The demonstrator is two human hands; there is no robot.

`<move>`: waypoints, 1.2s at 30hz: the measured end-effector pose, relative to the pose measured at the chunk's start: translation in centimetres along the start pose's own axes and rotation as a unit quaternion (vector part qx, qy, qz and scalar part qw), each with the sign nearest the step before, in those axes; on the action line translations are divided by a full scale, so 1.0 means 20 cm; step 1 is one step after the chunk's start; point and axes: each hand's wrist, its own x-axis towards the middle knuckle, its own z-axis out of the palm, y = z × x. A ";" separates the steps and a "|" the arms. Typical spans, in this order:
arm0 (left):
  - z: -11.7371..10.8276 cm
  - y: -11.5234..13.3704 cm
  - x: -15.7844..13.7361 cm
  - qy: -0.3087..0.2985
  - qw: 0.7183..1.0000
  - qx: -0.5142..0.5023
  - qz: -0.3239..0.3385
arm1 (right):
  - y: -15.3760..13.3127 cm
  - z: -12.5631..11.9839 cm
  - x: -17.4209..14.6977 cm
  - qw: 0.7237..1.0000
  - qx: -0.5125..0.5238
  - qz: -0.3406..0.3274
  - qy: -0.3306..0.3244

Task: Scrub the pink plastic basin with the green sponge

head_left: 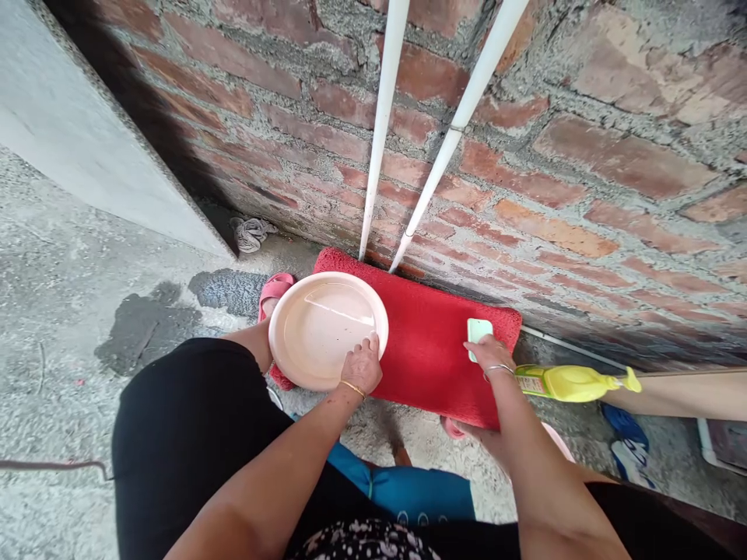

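A pale pink plastic basin (303, 342), with what looks like shallow water in it, sits on the left part of a red cloth-covered surface (426, 342). My left hand (362, 367) is on the basin's near right rim, its fingers curled over into the inside. At the right end of the red surface, my right hand (490, 354) grips a flat mint-green rounded rectangle (479, 332); its underside is hidden. Just right of my right wrist is a yellow pump bottle (575, 383).
Behind the red surface rises a brick wall (525, 179) with two white pipes (382, 124). A grey slab (110, 132) leans at the left, near a bundled rag (250, 233). A wet patch (145, 330) darkens the concrete floor. Blue-and-white shoes (627, 443) lie at the right.
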 end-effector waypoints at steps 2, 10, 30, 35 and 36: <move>0.00 0.00 0.00 0.005 1.000 0.003 0.002 | -0.20 0.01 0.00 1.000 0.015 -0.021 -0.002; 0.02 0.00 0.00 0.001 1.000 0.016 0.005 | -0.92 0.00 -0.03 0.983 0.016 -0.182 -0.009; 0.00 0.00 0.00 0.001 1.000 0.007 -0.001 | 0.00 -0.09 0.12 0.999 0.022 0.033 -0.035; 0.02 0.00 0.01 -0.001 1.000 0.013 -0.005 | -0.51 -0.08 0.09 0.994 0.048 -0.094 0.007; 0.03 0.00 0.01 0.000 1.000 0.015 -0.006 | -0.62 -0.07 0.09 0.992 0.048 -0.116 0.002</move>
